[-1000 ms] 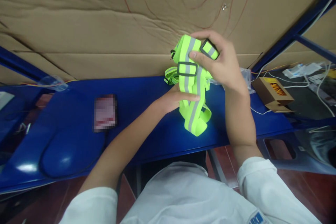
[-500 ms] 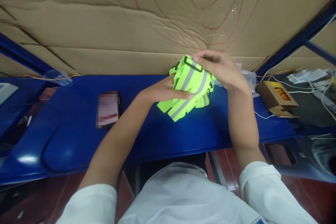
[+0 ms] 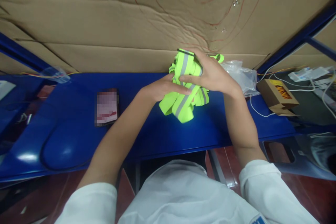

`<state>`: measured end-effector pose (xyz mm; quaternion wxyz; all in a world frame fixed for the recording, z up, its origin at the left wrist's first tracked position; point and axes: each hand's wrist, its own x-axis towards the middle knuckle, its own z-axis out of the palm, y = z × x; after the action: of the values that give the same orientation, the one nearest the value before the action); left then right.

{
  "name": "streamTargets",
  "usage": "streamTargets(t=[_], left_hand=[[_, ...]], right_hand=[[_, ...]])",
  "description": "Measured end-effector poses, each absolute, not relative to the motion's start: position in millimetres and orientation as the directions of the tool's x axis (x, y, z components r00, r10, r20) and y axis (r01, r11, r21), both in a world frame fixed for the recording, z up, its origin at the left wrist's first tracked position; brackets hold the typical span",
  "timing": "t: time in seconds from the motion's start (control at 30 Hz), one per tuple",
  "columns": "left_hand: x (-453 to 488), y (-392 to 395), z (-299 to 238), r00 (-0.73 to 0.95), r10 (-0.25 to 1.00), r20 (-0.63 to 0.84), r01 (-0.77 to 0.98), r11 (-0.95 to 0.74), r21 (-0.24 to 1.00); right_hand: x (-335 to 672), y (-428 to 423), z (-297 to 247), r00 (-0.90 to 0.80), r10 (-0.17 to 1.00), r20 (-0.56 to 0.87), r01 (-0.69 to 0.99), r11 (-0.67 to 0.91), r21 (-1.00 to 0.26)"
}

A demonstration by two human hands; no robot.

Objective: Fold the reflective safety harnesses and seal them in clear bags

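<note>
A neon yellow-green strap bundle with grey reflective stripes (image 3: 183,102) is bunched up over the blue table (image 3: 147,136). My left hand (image 3: 161,88) grips the bundle from its left side, thumb pressed across it. My right hand (image 3: 210,73) is wrapped over the bundle's top, fingers curled around the folded straps. A black plastic buckle shows at the top edge of the bundle, near my right fingertips. The lower loops of strap hang down to the table surface.
A phone (image 3: 106,107) lies on the table to the left. A clear plastic bag (image 3: 240,75) sits right of the bundle, an open small cardboard box (image 3: 277,96) and white cables further right. A cardboard wall (image 3: 105,24) stands close behind the table.
The straps hung long a second ago; both hands have since gathered them into a tighter bundle and lowered it toward the table. My right hand has closed over the top.
</note>
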<state>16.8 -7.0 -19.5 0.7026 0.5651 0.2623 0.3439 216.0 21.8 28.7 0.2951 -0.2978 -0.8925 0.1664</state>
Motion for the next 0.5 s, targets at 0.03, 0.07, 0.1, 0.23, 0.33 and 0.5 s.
streamTargets(t=[0.03, 0.07, 0.1, 0.23, 0.33, 0.5], left_hand=[[20.2, -6.5, -20.9, 0.654, 0.756, 0.022, -0.219, 0.161, 0.963], [24.4, -6.2, -22.3, 0.667, 0.745, 0.027, -0.249, 0.189, 0.95], [28.9, -6.1, -24.0, 0.668, 0.744, 0.031, -0.273, 0.206, 0.94], [44.0, -6.2, -31.9, 0.685, 0.728, 0.037, -0.249, 0.185, 0.951], [46.8, -6.4, -34.3, 0.689, 0.724, 0.032, -0.182, 0.13, 0.975], [40.5, -6.9, -30.0, 0.663, 0.744, 0.077, -0.111, -0.004, 0.994]], right_hand=[[215.5, 22.9, 28.7, -0.63, 0.64, 0.441, 0.447, 0.763, -0.468], [215.6, 23.7, 29.4, -0.61, 0.652, 0.452, 0.462, 0.755, -0.465], [216.3, 24.2, 30.7, -0.589, 0.664, 0.46, 0.478, 0.745, -0.465], [224.8, 24.2, 37.9, -0.519, 0.713, 0.472, 0.514, 0.701, -0.495], [232.1, 22.8, 41.7, -0.475, 0.781, 0.405, 0.511, 0.62, -0.596], [234.8, 18.0, 44.6, -0.462, 0.849, 0.255, 0.413, 0.461, -0.786]])
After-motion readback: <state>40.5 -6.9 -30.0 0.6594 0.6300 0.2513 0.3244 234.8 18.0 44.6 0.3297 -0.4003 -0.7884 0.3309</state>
